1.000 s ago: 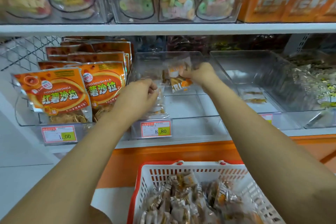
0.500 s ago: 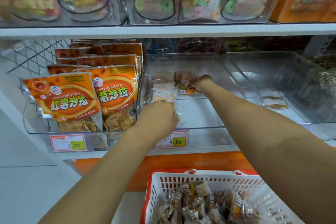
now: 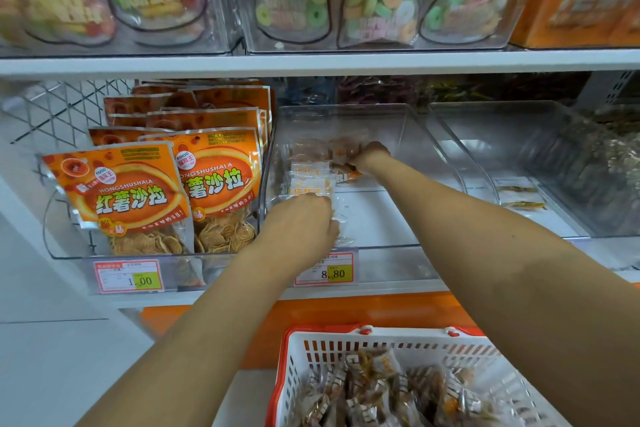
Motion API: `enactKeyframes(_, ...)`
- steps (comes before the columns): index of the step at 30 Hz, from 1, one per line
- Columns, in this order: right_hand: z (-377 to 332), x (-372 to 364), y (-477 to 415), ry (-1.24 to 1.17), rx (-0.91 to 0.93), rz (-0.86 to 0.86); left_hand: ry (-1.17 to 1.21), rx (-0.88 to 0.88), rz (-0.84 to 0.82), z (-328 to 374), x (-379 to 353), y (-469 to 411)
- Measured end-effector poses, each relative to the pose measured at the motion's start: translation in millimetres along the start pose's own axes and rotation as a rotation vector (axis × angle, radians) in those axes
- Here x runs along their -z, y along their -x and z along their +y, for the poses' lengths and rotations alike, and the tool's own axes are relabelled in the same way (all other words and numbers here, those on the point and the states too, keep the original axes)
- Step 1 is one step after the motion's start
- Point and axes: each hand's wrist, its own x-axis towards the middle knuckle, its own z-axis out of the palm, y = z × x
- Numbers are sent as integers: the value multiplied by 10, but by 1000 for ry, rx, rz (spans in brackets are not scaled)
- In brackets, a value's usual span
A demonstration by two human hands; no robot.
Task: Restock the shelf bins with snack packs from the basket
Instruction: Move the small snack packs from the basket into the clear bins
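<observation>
Basket: nearest me, a white slotted plastic basket with a red rim (image 3: 349, 334) sits below the shelf edge.
Basket load: small clear-wrapped snack packs with brown contents (image 3: 377, 392) are heaped inside; their print is too blurred for me to read.
Price tags: on the shelf front, a red-bordered tag with a yellow patch reading "8.80" (image 3: 326, 272) is under the middle bin, and a matching tag reading "1.00" (image 3: 128, 277) is under the left bin.
Left hand: my left hand (image 3: 299, 222) is at the front-left of the middle bin, fingers curled down round a crinkled clear snack pack (image 3: 341, 222).
Middle bin: a clear plastic shelf bin (image 3: 394, 218), its right half bare.
Stacked packs: a row of packs with white-and-orange labels (image 3: 311, 180) runs along the bin's left wall between my two hands; the characters are not legible.
Right hand: my right hand (image 3: 370, 155) is deeper in the same bin, against the rear packs; the fingers are hidden, so I cannot tell whether it grips one.
Left bin: orange foil bags of crinkled chips (image 3: 121, 191) stand in rows, printed "FOOD", "HONGSHUSHALA" and "红薯沙拉".
Right bin: a second clear bin (image 3: 485, 135) holds two small flat packs (image 3: 521, 198).
Upper shelf: clear pouches of green, orange and white ring candies (image 3: 381, 0); orange cartons (image 3: 585, 7) to the right, lettering blurred.
</observation>
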Motion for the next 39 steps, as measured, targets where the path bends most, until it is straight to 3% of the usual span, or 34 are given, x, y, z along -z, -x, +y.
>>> enactKeyframes(5,79,-47,-71,-358,-130,-5,25,12,10,-20,42,10)
enactKeyframes(8,89,-39,-34,-255,-170,51,20,18,14,-32,41,11)
enactKeyframes(12,-6,81,116,-125,-95,-35,39,23,10,-39,42,12)
enactKeyframes(16,-209,106,361,-364,12,-167,20,27,20,-27,32,-1)
enactKeyframes(22,-415,-224,323,-826,-274,-335,-15,33,0,-6,23,4)
enactKeyframes(26,-296,-445,7,-966,-308,-353,33,66,-10,-42,67,28)
enactKeyframes(31,-301,-34,599,-960,-209,-411,90,95,-7,-79,133,84)
enactKeyframes(34,-289,227,897,-769,-16,-235,116,87,76,-11,199,168)
enactKeyframes(37,-138,465,1216,-613,164,-71,177,27,265,96,274,276)
enactKeyframes(39,61,597,1527,-484,264,7,227,-34,249,205,302,363)
